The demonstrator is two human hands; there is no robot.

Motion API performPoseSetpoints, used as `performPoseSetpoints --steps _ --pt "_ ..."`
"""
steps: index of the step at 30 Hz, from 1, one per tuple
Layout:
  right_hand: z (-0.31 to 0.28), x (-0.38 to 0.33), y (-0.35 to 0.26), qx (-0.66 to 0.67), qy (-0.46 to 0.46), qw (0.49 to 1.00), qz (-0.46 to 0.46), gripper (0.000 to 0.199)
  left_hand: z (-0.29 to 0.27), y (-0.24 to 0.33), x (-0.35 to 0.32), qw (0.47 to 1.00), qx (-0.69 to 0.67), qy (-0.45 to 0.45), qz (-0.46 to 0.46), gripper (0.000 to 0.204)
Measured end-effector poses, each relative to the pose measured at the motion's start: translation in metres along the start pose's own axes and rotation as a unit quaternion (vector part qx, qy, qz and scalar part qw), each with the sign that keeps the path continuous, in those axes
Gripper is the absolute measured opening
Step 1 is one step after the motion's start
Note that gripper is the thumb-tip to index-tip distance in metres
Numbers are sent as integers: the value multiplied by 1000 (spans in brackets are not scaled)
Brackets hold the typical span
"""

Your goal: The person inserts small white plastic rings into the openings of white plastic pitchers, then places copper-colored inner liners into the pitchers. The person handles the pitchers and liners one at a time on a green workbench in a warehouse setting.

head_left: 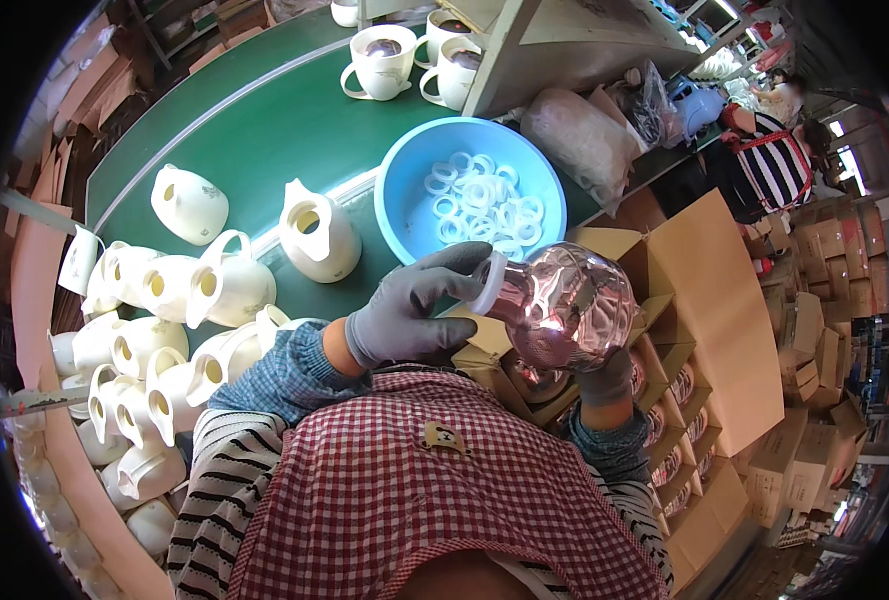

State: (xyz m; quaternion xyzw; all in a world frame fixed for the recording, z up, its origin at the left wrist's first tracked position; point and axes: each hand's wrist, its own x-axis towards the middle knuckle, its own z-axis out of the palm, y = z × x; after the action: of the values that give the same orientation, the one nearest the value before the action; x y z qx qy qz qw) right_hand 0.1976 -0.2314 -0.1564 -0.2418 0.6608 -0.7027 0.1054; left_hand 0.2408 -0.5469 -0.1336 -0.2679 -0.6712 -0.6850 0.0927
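Note:
A shiny pinkish glass flask liner point(570, 300) is held in front of my chest, with my right hand point(605, 378) in a grey glove gripping it from below. My gloved left hand point(415, 305) is closed on the white ring point(488, 285) at the flask's neck. Just beyond my hands stands a blue basin point(400, 200) holding several white rings point(480, 205). A cream plastic jug shell point(317, 232) stands upright on the green belt point(255, 130) beside the basin.
Several cream jug shells point(165, 340) crowd the belt's left side. White mugs point(385, 60) stand at the far end. A divided cardboard box point(680, 390) with more shiny flasks is at my right, and cardboard cartons point(825, 270) beyond. A person in a striped top point(775, 160) works at the far right.

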Motion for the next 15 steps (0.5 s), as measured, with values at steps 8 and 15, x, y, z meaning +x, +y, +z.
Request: performPoseSetpoints --steps 8,15 --pt "51 -3 14 191 49 980 33 65 0 23 1 981 167 48 81 33" --pt "52 -20 1 362 29 929 76 91 0 16 -8 989 107 61 81 30"
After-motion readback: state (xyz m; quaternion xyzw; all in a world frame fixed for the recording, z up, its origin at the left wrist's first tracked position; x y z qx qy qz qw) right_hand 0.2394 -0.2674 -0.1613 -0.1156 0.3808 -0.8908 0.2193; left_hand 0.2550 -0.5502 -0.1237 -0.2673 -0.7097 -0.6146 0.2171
